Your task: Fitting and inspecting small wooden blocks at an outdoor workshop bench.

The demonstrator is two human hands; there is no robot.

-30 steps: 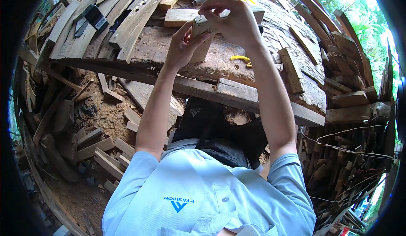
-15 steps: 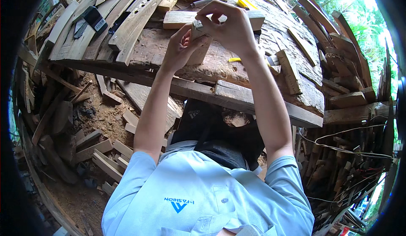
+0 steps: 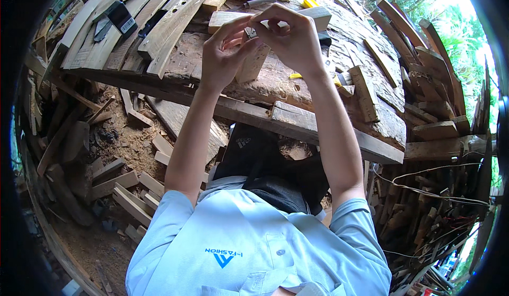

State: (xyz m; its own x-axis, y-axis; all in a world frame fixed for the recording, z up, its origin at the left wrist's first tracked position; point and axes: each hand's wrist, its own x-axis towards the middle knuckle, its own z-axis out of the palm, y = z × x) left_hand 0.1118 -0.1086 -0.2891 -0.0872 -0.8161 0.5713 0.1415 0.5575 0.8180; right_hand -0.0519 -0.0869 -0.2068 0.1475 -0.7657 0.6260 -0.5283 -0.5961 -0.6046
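Above the workbench (image 3: 286,86) my two hands meet at a small pale piece (image 3: 251,32), mostly covered by fingers; its kind cannot be told. My right hand (image 3: 291,36) pinches at it, thumb and forefinger bent into a ring. From the other side, my left hand (image 3: 225,54) is curled around it, thumb near the right fingertips. Just below them a short wooden block (image 3: 253,65) rises from the bench top. Behind the hands a squared length of timber (image 3: 318,17) lies across the bench, its middle hidden by them.
Planks (image 3: 183,17) cover the bench's left, bearing a dark box (image 3: 121,19). A yellow-handled tool (image 3: 310,2) lies at the back. On the right are a wooden block (image 3: 365,93) and a brush-like tool (image 3: 343,78). Offcuts (image 3: 132,200) litter the sawdusty floor; stacked timber (image 3: 437,105) stands right.
My left hand has shifted up, its fingers now curling higher toward the right fingertips. The right hand stays nearly in place, and the view has shifted slightly.
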